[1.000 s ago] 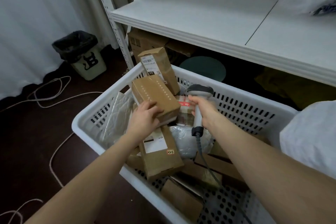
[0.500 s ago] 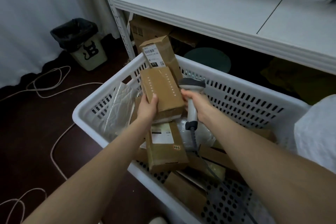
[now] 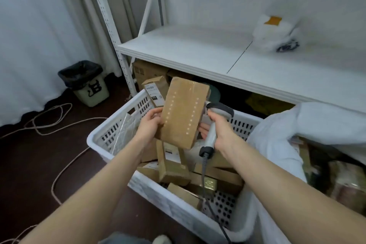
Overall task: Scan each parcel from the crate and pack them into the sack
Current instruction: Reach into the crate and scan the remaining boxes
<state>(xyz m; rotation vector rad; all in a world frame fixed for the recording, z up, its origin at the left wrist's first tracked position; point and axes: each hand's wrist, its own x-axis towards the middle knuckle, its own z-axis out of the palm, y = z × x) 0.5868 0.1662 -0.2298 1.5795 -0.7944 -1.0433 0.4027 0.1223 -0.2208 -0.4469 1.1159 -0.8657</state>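
Above the white perforated crate (image 3: 168, 202), the left hand (image 3: 148, 127) is gripping a brown cardboard parcel (image 3: 183, 115), fingers curled round its left edge. It is holding the parcel upright and slightly tilted, with a face bearing two rows of pale dots turned toward the camera. Just beside it, the right hand (image 3: 223, 134) is grasping the grey handle of a barcode scanner (image 3: 218, 108), whose dark head is sitting at the parcel's right edge while its cable (image 3: 204, 164) is trailing down into the crate. Inside the crate, more cardboard boxes are lying in a heap: a labelled box (image 3: 155, 90) is leaning at the far corner, a second labelled box (image 3: 172, 162) is lying beneath the hands, and a silvery padded mailer (image 3: 123, 134) is resting against the left wall. Touching the crate's right side, a white sack (image 3: 320, 121) is gaping open, with blurred packets (image 3: 346, 184) showing inside. Beyond, a white bag (image 3: 275, 33) is sitting on a white shelf (image 3: 198, 53), and a lined waste bin (image 3: 87, 83) is standing on the dark floor.
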